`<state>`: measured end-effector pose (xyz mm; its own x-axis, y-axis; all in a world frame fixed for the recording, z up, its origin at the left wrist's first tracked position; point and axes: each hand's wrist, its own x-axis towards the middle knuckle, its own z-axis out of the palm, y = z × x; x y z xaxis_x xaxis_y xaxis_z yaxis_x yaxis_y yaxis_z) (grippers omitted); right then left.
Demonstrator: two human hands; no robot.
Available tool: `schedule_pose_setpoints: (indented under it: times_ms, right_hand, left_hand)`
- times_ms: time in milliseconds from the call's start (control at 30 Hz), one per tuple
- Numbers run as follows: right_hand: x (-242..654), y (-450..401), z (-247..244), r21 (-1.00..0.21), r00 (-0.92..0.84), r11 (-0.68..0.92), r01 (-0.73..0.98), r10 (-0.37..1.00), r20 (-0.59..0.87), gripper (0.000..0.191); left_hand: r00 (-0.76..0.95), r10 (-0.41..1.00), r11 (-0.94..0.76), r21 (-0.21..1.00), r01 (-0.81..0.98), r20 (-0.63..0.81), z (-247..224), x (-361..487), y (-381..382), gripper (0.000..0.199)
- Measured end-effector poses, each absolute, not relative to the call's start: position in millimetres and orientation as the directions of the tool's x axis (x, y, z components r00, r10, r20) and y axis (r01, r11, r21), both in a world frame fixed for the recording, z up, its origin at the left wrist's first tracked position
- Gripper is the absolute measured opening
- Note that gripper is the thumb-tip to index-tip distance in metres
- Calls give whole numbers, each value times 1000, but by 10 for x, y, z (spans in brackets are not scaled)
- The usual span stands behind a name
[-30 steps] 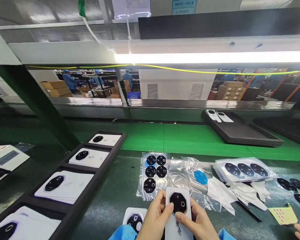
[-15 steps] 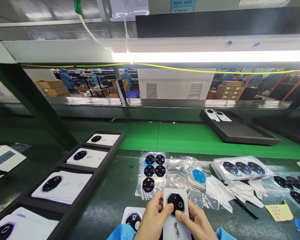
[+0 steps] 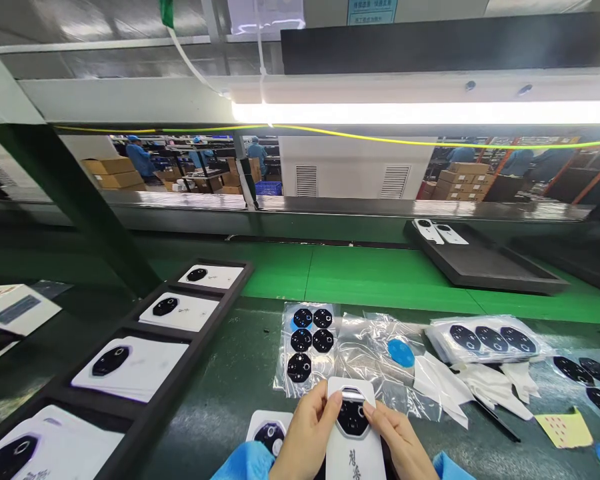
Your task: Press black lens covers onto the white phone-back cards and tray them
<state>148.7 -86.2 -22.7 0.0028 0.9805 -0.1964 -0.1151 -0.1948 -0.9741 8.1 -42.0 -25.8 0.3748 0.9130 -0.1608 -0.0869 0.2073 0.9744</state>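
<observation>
Gripped between left hand [image 3: 305, 433] and right hand [image 3: 397, 440], fingers and thumbs pinching both long edges: a white phone back cover [image 3: 353, 453], low over the dark green bench mat [image 3: 220, 407], black octagonal lens plate [image 3: 352, 418] on top, second cover [image 3: 269, 432] just beside

The person's left hand [image 3: 307, 433] and right hand [image 3: 397, 440] pinch a white phone back [image 3: 353, 457] from either side, with a black eight-sided lens plate [image 3: 353, 418] between the fingertips. Just left of those fingers, a second phone back [image 3: 269, 432] lies on the bench. Farther left, a black tray [image 3: 229, 265] holds more in a row. Straight ahead of the fingers is a clear plastic bag [image 3: 300, 347] of black lens plates. Ahead and to the right sits a blue disc [image 3: 401, 353], and well right, a yellow sheet [image 3: 564, 430].
</observation>
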Motion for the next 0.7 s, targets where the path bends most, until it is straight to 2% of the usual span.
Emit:
schedule_pose_setpoints:
  times_ms: [167,333,467,600,700]
  right_hand:
    - [1493,-844,-201,-953,9,-271,-134,962,-274,51]
    - [1513,-845,-195,-962,27,-258,-94,965,-261,56]
    - [1525,-835,-270,-971,28,-234,-56,971,-236,54]
    - [1520,-833,-342,-985,23,-167,-39,986,-168,49]
    - [1523,-841,-347,-982,17,-183,-41,983,-184,49]
  left_hand:
    - [336,933,156,987,-48,-131,-363,43,-431,52]
    - [252,931,297,951,-92,-266,-510,-34,-492,35]
    - [225,916,366,921,-133,-332,-492,-31,-526,36]
    - [271,910,341,938,-57,-315,-353,22,-518,34]
    - [273,908,335,942,-21,-317,-293,34,-510,35]
